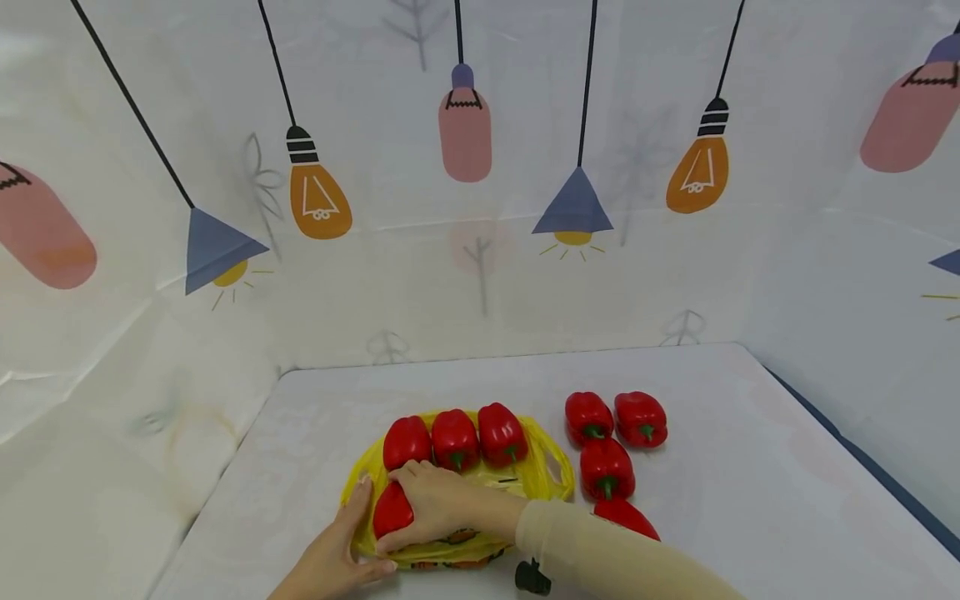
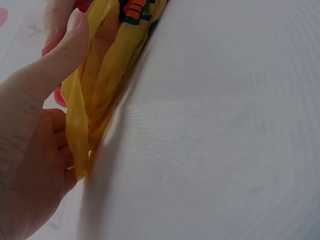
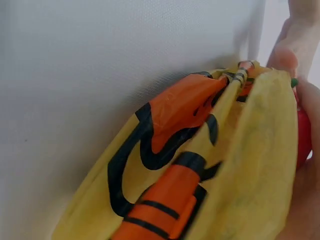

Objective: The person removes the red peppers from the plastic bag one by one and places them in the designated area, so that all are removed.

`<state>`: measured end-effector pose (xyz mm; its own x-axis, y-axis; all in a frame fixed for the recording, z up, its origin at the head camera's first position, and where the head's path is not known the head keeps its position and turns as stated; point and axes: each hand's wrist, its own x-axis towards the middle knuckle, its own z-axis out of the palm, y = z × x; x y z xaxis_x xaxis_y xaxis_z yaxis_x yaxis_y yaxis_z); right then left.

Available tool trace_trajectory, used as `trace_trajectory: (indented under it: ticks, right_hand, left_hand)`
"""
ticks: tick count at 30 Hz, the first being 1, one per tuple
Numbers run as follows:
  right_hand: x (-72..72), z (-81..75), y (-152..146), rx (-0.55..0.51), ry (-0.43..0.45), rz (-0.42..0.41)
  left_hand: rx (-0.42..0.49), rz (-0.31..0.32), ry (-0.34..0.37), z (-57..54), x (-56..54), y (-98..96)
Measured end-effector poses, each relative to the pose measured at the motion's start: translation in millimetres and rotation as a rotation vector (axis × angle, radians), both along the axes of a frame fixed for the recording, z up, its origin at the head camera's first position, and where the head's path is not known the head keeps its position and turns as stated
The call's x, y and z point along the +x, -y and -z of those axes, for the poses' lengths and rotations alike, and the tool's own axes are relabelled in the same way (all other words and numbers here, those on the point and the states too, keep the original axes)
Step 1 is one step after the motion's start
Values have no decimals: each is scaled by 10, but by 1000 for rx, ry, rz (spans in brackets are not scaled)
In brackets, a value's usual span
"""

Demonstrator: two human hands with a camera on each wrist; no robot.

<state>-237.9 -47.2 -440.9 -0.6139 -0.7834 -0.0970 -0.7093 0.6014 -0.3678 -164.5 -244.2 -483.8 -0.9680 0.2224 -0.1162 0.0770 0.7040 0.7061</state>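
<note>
A yellow plastic bag [image 1: 543, 467] with orange and black print lies spread on the white table. My right hand [image 1: 442, 500] reaches across it and grips a red bell pepper [image 1: 392, 510] at the bag's near left, thumb toward me and fingers over the far side. In the right wrist view, the pepper [image 3: 303, 137] shows partly behind the bag's raised edge. At the left rim, my left hand [image 1: 341, 542] holds the bag's edge between thumb and fingers; the left wrist view shows the yellow film [image 2: 77, 120] in front of its curled fingers.
A row of three red peppers [image 1: 454, 437] sits along the bag's far side. Several more red peppers [image 1: 607, 468] stand on the table to the right, the nearest partly covered by my right sleeve [image 1: 600, 546]. A lamp-patterned sheet [image 1: 510, 292] hangs behind the table.
</note>
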Motion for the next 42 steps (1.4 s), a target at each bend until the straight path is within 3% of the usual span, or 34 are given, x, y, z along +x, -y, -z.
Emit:
trace_trajectory:
  ticks: [7, 16, 24, 32, 42]
  right_hand:
    - [37, -103, -67, -96, 25, 79]
    - [120, -336, -285, -229, -106, 144]
    - [109, -477, -499, -363, -201, 229]
    - [48, -547, -685, -504, -323, 206]
    - [-22, -621, -862, -610, -375, 149]
  left_hand:
    - [-15, -24, 18, -16, -11, -13]
    - [-34, -6, -22, -19, -11, -2]
    - [-7, -5, -41, -53, -33, -3]
    - [-13, -18, -36, -50, -42, -24]
    - [-74, -53, 17, -75, -67, -29]
